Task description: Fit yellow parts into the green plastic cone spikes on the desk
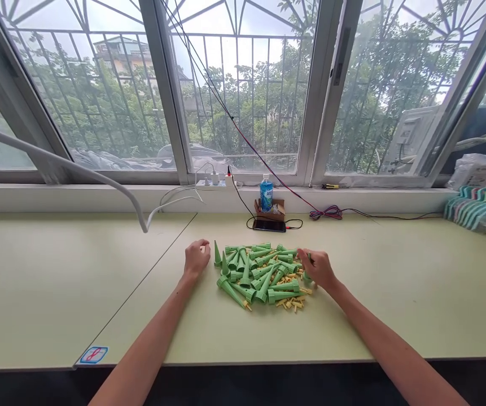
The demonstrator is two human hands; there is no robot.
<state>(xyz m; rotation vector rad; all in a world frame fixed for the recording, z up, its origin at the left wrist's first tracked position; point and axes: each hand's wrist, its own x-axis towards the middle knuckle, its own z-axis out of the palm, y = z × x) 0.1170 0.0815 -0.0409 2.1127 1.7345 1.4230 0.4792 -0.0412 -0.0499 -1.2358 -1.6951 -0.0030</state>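
Note:
A loose pile of green plastic watering spikes (263, 273), each a hollow cone with a wide ribbed end, lies on the table between my hands. Small yellow plastic pieces (297, 303) are scattered under and beside them, mostly on the right. My right hand (319, 268) is closed around a green spike at the pile's right edge; the fingers hide much of it. To the left, my left hand (197, 257) rests with curled fingers close to an upright spike (217, 255), apart from it. Whether those fingers hold anything small is hidden.
Behind the pile lie a phone (269, 225) on a black cable and a small cardboard box (277, 210) with a blue bottle (266, 193). A coiled cable (327, 212) lies right of them. Hangers (475, 206) are at the far right; a white tube (99, 176) hangs at left.

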